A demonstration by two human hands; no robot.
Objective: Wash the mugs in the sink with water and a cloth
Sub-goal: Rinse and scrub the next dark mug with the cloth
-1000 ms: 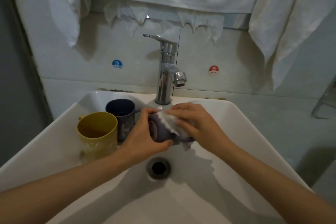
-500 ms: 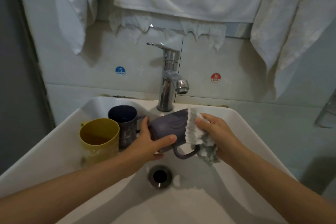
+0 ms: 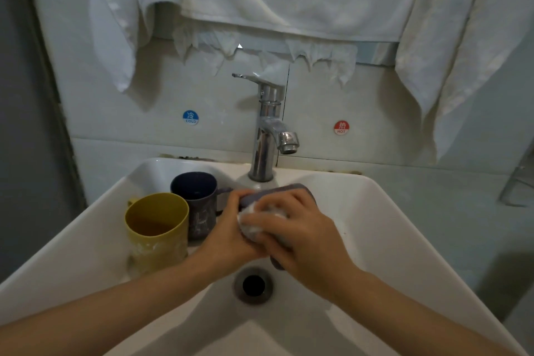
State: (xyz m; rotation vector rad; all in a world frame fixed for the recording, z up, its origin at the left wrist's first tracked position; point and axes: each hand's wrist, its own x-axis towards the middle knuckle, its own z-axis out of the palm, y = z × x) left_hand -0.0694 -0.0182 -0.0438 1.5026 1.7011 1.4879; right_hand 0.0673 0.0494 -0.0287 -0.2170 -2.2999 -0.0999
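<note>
- Blue sticker [image 3: 190, 117] reads "COLD"; red sticker [image 3: 341, 127] "HOT".
- Left hand [image 3: 229, 233]: fingers wrap the grey mug [image 3: 278, 190].
- Right hand [image 3: 306, 240]: fingers clutch the white cloth [image 3: 253, 221] against it.

1. Your white ceramic square basin [image 3: 404, 211] fills the lower half of the frame, its walls sloping down toward the middle.
2. At centre left, a yellow plastic mug [image 3: 157, 233] stands upright in it, with a dark blue mug [image 3: 199, 202] upright just behind.
3. A round metal drain [image 3: 253, 285] sits at lower centre, and a chrome tap [image 3: 267, 136] rises from the back rim.
</note>
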